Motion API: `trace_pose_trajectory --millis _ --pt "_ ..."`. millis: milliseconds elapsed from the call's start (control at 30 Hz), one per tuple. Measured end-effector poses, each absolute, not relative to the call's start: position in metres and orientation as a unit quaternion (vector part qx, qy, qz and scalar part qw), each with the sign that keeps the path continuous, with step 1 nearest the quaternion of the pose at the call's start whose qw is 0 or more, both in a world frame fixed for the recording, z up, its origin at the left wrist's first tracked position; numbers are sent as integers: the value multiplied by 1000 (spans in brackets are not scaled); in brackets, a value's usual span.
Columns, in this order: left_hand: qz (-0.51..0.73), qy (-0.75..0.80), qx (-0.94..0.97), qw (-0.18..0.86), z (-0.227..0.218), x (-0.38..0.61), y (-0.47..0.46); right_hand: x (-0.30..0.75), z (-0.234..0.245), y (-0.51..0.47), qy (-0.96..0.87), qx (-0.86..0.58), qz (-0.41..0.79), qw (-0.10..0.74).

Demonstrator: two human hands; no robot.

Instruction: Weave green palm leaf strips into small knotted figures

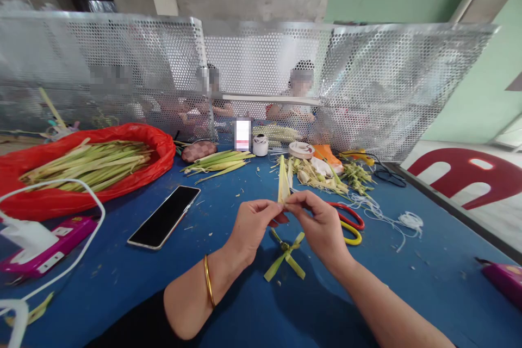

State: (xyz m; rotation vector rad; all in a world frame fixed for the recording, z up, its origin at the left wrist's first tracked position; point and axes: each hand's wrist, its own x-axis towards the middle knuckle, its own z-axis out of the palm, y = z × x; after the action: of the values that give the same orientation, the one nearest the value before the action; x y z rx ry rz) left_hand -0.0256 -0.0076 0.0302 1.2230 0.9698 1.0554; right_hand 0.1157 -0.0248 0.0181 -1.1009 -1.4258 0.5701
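Between my two hands a pale yellow-green strip of leaf stands upright, pinched at its lower end. My left hand grips it from the left with thumb and fingertips closed. From the right, my right hand pinches the same end, the fingertips of both hands almost touching. Below them on the blue table lies a cross-shaped piece of folded green leaf. Scissors with red and yellow handles lie just beyond my right hand, partly hidden by it.
To the left are a red bag of long leaves, a phone and a purple power strip. More leaves, scraps and white string lie further back. A perforated metal screen borders the table; people sit behind it.
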Motion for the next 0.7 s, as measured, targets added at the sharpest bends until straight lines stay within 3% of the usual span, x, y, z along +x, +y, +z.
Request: trace_pose_trajectory --millis 467,700 --pt "430 388 445 683 28 -28 -7 120 21 -25 -698 -424 140 560" --pt "433 372 465 676 30 -29 -6 124 19 -23 -690 -440 128 560"
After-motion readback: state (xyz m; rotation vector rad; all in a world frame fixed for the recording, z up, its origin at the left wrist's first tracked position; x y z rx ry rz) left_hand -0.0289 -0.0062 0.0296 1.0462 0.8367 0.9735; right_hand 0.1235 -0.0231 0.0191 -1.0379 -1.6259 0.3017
